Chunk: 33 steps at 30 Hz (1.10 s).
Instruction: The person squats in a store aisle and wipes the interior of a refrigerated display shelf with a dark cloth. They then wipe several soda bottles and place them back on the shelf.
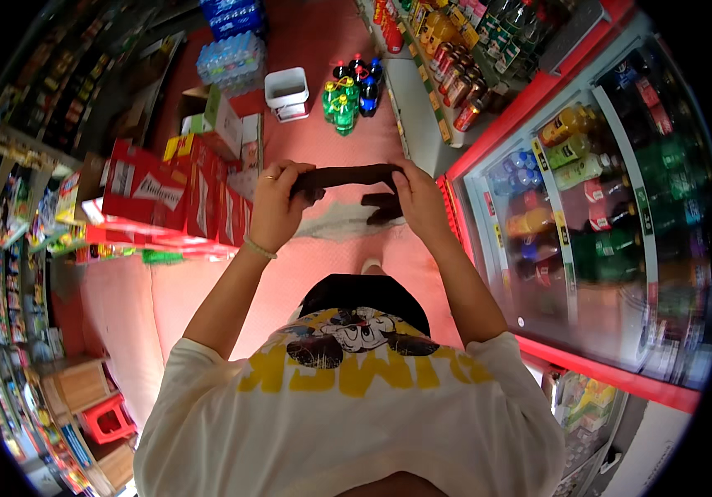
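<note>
A dark brown strip of cloth [356, 175] is stretched level between my two hands, above the floor. My left hand [279, 202] pinches one end, with a bunched dark piece hanging beside the fingers. At the other end, my right hand [419, 200] grips the cloth between thumb and fingers, and a dark flap [384, 208] hangs below it. Whether the hanging parts belong to the same cloth I cannot tell. A ring and a beaded bracelet [261, 248] are on my left hand and wrist.
Red cartons [144, 186] are stacked at left. Ahead on the red floor stand a white bucket [287, 93], green soda bottles [342, 105] and wrapped water bottles [231, 59]. A glass-door drinks cooler [579, 217] lines the right, beyond it shelves with cans [455, 77]. A red stool [109, 419] sits lower left.
</note>
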Tool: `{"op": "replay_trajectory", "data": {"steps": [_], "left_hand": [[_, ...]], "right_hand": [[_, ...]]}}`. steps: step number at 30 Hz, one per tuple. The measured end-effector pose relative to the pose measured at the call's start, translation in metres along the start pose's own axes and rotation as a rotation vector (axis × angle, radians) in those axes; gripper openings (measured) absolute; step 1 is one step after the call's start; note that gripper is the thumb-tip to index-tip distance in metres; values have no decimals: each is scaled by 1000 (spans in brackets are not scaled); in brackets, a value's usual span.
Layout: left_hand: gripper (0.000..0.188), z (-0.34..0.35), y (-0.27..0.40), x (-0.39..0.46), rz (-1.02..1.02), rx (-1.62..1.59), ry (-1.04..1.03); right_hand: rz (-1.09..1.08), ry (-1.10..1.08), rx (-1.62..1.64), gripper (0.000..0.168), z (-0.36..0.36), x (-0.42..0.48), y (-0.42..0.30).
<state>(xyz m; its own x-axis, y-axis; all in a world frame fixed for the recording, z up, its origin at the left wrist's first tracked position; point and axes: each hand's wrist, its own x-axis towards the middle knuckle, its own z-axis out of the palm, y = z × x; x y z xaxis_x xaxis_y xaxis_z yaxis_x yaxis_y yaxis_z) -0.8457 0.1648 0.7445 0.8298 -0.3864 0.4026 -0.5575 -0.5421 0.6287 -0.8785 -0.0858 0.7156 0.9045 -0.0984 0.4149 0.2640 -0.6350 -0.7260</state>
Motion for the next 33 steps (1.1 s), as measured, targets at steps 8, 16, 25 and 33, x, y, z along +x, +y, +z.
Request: {"op": "replay_trajectory", "data": {"steps": [8, 16, 25, 33], "left_hand": [[37, 48, -95, 130, -280, -414, -188], [70, 68, -169, 247, -810, -835, -255], [45, 106, -256, 407, -646, -1152, 11], [54, 122, -283, 549, -466, -1306, -524]], "right_hand": [[262, 75, 611, 19, 55, 159, 107], [165, -334, 897, 8, 135, 327, 121], [581, -451, 997, 36, 163, 417, 160], [829, -493, 573, 46, 175, 490, 219]]}}
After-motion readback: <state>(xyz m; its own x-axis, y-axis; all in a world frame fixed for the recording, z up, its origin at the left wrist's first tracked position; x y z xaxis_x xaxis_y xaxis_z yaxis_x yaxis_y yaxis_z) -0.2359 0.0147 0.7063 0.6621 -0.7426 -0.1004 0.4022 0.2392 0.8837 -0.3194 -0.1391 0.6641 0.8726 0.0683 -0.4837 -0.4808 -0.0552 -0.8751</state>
